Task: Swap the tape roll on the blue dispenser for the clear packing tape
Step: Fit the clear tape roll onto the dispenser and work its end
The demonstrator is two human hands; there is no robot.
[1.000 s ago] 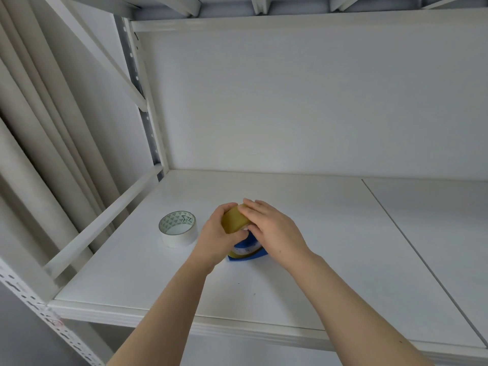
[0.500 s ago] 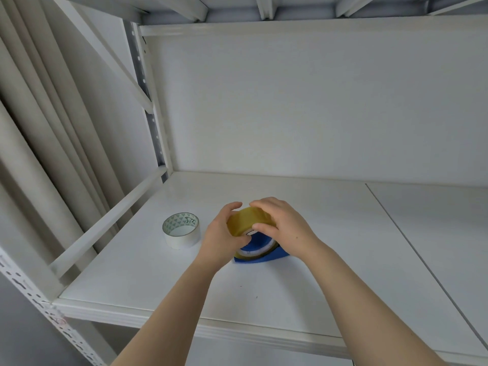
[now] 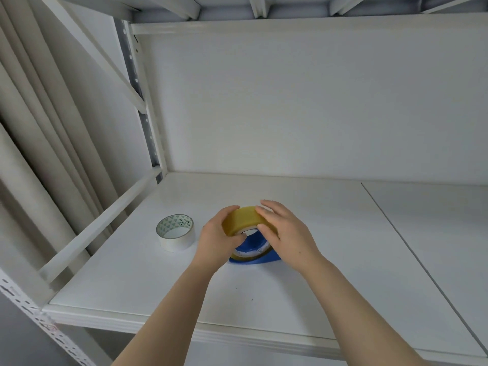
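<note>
Clearly, the clear roll (image 3: pixel 244 220) is standing on edge in the blue dispenser (image 3: pixel 254 253) on the shelf (image 3: pixel 330 247), its hole facing the camera and its axis running level, toward the viewer. The left hand (image 3: pixel 215 240) is grasping the roll's left rim, thumb at the core; the right hand (image 3: pixel 286 233) is clasping its top and right side. It is probably light and stiff, with a slick outer face, so the rims and core look like the safest holds. A white roll (image 3: pixel 175 232) is lying flat, well apart on the left.
</note>
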